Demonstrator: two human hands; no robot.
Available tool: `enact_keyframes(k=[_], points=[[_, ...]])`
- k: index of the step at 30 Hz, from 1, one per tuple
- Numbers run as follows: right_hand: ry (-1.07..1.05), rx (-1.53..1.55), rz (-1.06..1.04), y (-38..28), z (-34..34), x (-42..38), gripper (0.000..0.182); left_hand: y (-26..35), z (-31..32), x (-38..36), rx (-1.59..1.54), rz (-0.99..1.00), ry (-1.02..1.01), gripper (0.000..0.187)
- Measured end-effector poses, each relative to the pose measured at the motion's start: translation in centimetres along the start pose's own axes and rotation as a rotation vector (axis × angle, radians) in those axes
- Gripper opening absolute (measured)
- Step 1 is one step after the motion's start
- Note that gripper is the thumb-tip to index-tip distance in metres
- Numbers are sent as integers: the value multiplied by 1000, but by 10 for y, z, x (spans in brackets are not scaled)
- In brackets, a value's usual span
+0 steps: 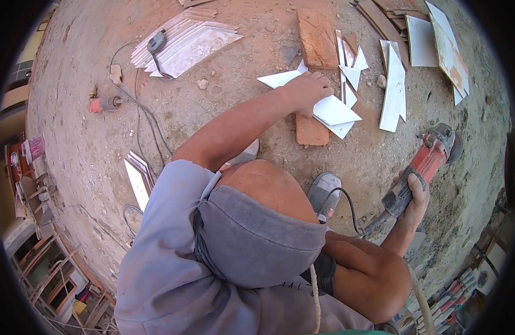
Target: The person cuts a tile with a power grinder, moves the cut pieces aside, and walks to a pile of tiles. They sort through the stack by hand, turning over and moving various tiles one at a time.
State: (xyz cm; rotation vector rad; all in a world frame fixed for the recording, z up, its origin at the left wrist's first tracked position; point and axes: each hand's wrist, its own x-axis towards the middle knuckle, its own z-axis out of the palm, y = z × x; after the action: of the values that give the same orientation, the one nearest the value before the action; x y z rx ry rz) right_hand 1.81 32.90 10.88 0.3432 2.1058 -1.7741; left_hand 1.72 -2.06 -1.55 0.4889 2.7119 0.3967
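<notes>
White tile piece (331,109) sat pinned flat under left hand (306,89), across brick (311,129) on dirt. Right hand (412,196) wrapped tight round red grinder (424,166), held well off to side. Offcuts (351,71) lay just past fingers; I reckoned this piece uncut.

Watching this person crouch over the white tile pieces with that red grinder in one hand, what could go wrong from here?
The left hand rests on a white cut tile piece with sharp corners, which might cut the fingers. The right hand alone grips the red angle grinder, so it could twist. Its black power cable loops by the grey shoe, perhaps snagging.
</notes>
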Motion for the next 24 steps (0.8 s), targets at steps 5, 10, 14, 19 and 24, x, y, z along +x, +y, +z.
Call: enact_keyframes(k=[5,10,14,19,24], points=[[35,1,-23,8,-3,3,49,1,-1,-2,10,12,15,72],[5,-36,-21,-5,5,-3,44,-3,2,-4,-66,65,99,73],[21,-53,-8,-8,5,-4,40,-6,15,-1,-93,106,214,68],[14,-41,-13,-10,8,-5,43,0,9,-2,-69,56,145,70],[19,-49,6,-13,6,-5,47,3,8,-3,-48,30,136,73]])
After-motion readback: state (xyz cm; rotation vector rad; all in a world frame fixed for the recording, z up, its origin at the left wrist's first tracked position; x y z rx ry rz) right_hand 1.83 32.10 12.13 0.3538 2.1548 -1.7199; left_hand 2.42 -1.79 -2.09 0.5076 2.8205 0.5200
